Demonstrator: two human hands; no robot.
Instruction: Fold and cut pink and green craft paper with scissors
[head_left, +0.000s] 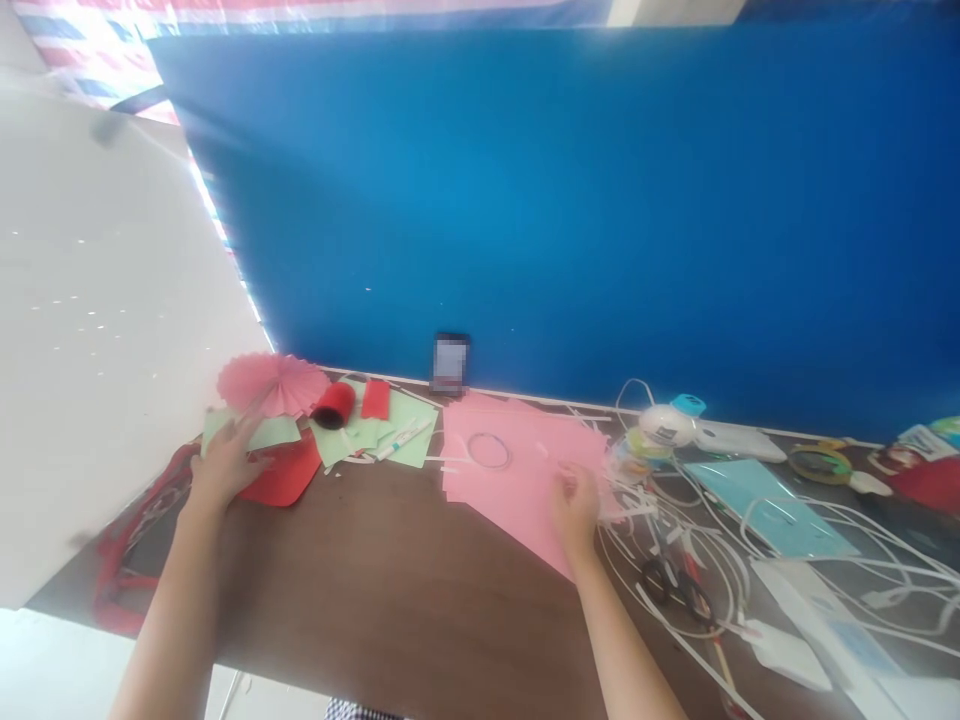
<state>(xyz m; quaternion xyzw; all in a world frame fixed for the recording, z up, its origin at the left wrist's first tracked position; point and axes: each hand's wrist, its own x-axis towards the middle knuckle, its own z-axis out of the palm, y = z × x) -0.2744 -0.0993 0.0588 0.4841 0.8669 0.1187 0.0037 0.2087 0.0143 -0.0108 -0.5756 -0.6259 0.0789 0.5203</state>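
Observation:
My left hand (223,462) reaches over the left end of the desk, fingers stretched and spread. It is over green paper and red paper (289,472), just in front of a pleated pink paper fan (276,385). Whether it touches any of them I cannot tell. My right hand (576,505) is over the right part of a spread of pink paper sheets (517,500). Its fingers are curled in toward the thumb, and what they hold, if anything, is blurred. A thin ring (489,450) lies on the pink sheets.
A red roll (335,404), a red piece (376,399) and a marker (403,440) lie on green paper. A phone (450,362) leans against the blue partition (525,200). To the right are white cables, scissors (679,588), a white bottle (667,425) and a light-blue packet (772,508).

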